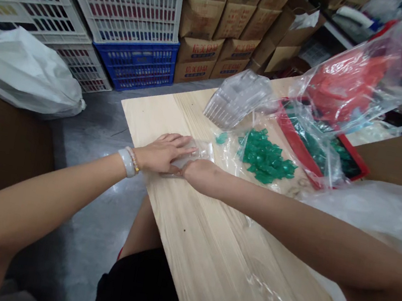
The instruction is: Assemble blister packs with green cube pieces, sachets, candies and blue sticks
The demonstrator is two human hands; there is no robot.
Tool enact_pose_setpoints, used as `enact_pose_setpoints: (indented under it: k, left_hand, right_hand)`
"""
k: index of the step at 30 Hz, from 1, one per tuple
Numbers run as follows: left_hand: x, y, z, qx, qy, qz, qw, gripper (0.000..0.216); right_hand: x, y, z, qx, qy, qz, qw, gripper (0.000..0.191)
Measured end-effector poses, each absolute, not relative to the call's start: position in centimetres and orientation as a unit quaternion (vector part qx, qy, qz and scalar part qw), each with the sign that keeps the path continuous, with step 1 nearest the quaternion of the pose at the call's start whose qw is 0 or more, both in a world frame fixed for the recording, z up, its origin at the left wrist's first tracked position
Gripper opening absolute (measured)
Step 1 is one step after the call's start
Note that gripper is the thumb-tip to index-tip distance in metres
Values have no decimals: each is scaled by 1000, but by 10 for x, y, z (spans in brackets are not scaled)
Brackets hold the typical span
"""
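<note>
- Head view, reading from the left with the heap of green translucent pieces (267, 156) as landmark: the table (178, 248) ends well left of the heap, its edge passing under the left wrist, with grey floor (103, 127) beyond.
- Left of the heap, the left hand (166, 152) lies flat, grip spread wide and closed around nothing; it probably steadies the clear plastic piece (206, 150) beneath it.
- That plastic piece lies on the table, left of the heap, partly covered by both hands.
- Beside it, on the heap's left, the right hand (199, 173) bends inward; its fingers are mostly hidden, so I cannot tell how far its grip is open or what it holds.
- Behind and left of the heap stand clear plastic trays (236, 97), perhaps kept within reach.
- Right of the heap, the red tray (291, 147) and bag of red pieces (352, 88) limit sideways room; nearer than the heap, pale wood offers more.
</note>
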State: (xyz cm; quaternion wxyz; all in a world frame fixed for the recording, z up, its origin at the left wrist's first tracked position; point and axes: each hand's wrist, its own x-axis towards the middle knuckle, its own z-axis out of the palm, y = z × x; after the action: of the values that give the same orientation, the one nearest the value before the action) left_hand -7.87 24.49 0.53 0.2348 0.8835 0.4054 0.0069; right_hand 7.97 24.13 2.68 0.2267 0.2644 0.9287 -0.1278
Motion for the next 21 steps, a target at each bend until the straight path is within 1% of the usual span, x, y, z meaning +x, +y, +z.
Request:
enact_pose_setpoints:
  k: [2, 3, 5, 7, 8, 10, 12, 13, 14, 15, 17, 21]
  left_hand:
    - [-88, 249, 12, 863, 412, 37, 290, 79]
    - [-95, 251, 18, 843, 421, 71, 327, 78]
    - [-108, 254, 32, 788, 450, 174, 382, 69]
    - [-115, 252, 44, 747, 479, 257, 383, 62]
    - [-113, 249, 48, 748, 486, 264, 368, 63]
    - [-100, 242, 48, 795, 471, 197, 328, 73]
    - [-80, 238, 38, 849, 434, 87, 288, 85]
    - [-71, 239, 31, 866, 418, 43, 271, 88]
    - [-63, 240, 24, 878, 404, 10, 256, 89]
    - [-58, 242, 18, 885, 395, -9, 244, 89]
    - [-55, 248, 9, 894, 386, -22, 227, 85]
    - [-63, 254, 5, 901, 372, -21, 222, 76]
  right_hand:
    - [78, 237, 38, 253, 930, -100, 248, 22]
    - [83, 233, 48, 252, 933, -83, 241, 22]
    - [101, 214, 76, 282, 938, -32, 198, 23]
    - [127, 177, 103, 326, 933, 17, 153, 23]
    - [141, 151, 112, 339, 930, 28, 140, 23]
    - [166, 95, 116, 269, 946, -25, 179, 21]
    - [185, 48, 104, 241, 931, -84, 260, 16]
    - [191, 32, 96, 255, 915, -97, 297, 13]
    - [194, 24, 89, 272, 903, -113, 314, 12]
    - [196, 24, 85, 289, 895, -133, 312, 12]
    - [193, 44, 85, 322, 893, -175, 262, 11]
    - [170, 134, 83, 357, 898, -237, 103, 18]
